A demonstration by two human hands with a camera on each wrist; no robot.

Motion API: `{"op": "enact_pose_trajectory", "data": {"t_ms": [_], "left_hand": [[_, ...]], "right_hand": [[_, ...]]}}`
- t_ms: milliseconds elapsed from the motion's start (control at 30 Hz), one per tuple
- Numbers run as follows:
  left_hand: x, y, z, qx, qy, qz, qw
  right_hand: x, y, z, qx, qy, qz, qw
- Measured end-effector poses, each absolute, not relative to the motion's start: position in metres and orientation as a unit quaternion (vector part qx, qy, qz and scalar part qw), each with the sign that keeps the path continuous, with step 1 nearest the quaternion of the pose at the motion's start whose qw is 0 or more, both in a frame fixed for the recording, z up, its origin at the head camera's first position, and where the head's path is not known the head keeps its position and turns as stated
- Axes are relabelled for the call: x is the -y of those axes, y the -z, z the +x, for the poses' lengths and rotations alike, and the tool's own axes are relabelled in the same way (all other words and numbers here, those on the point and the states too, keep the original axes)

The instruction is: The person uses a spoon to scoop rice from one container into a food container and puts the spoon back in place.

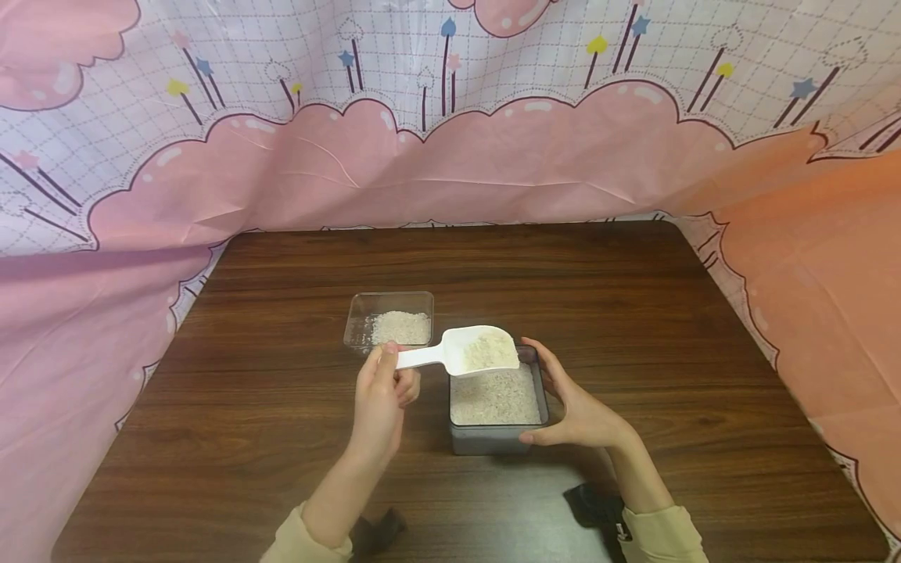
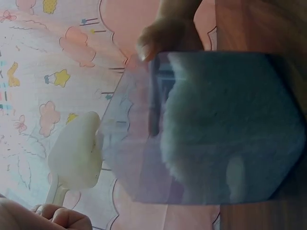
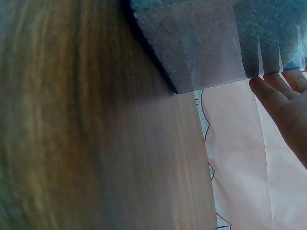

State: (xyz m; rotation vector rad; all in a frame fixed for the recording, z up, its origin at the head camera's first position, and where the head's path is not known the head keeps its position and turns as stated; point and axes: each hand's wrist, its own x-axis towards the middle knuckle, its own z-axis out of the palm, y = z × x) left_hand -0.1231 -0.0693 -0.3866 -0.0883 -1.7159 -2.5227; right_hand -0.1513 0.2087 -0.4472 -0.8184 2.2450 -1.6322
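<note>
- Your left hand [image 1: 383,385]: fingers curled tight round the handle of a white plastic scoop [image 1: 450,358], thumb on top.
- Your right hand [image 1: 580,414]: spread wide, thumb at the near side, fingers round toward the far side, gripping a grey translucent rectangular box [image 1: 486,442].
- Scoop sits over the box, bowl up, loaded with off-white rice grains [image 1: 489,353]; can't tell if it touches the rim.
- Box stands upright, rice [image 1: 493,400] inside, top surface below the rim.
- Why: your right grip probably steadies the box; your left likely keeps the bowl fairly level so grains don't spill.
- Shallow clear plastic tray [image 1: 357,313]: beyond the box, to its left, rice heap [image 1: 401,327] inside; likely put there for your left hand's reach.
- Under the box: dark brown wood-grain table [image 1: 281,328]. Well beyond the box: pink cloud-print curtain [image 1: 436,176].
- Left wrist view alone gives the scoop's underside and the rice level through the box wall. Right wrist view shows your fingertips against the box wall, no scoop. Only the head view has the tray and the scoop's load.
</note>
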Motion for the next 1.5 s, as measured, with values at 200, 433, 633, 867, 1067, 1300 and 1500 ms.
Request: {"op": "enact_pose_trajectory", "data": {"t_ms": [200,433,633,867,1067,1300,1500], "left_hand": [[0.079,0.378,-0.127,0.558,0.827,-0.028,0.06],[0.093,0.371,-0.135,0.546,0.832,-0.026,0.094],[0.107,0.371,-0.148,0.527,0.839,-0.01,0.138],[0.121,0.384,-0.164,0.51,0.841,0.055,0.174],[0.133,0.405,-0.177,0.525,0.821,0.099,0.201],[0.146,0.424,-0.191,0.549,0.794,0.144,0.215],[0.157,0.437,-0.2,0.586,0.76,0.177,0.217]], "right_hand": [[-0.208,0.446,-0.15,-0.77,0.56,-0.276,0.128],[-0.208,0.446,-0.15,-0.769,0.561,-0.278,0.129],[-0.208,0.446,-0.151,-0.769,0.559,-0.282,0.128],[-0.208,0.447,-0.151,-0.767,0.56,-0.285,0.129],[-0.209,0.447,-0.151,-0.768,0.56,-0.284,0.129],[-0.209,0.448,-0.151,-0.768,0.56,-0.285,0.125],[-0.209,0.447,-0.152,-0.768,0.559,-0.286,0.125]]}}
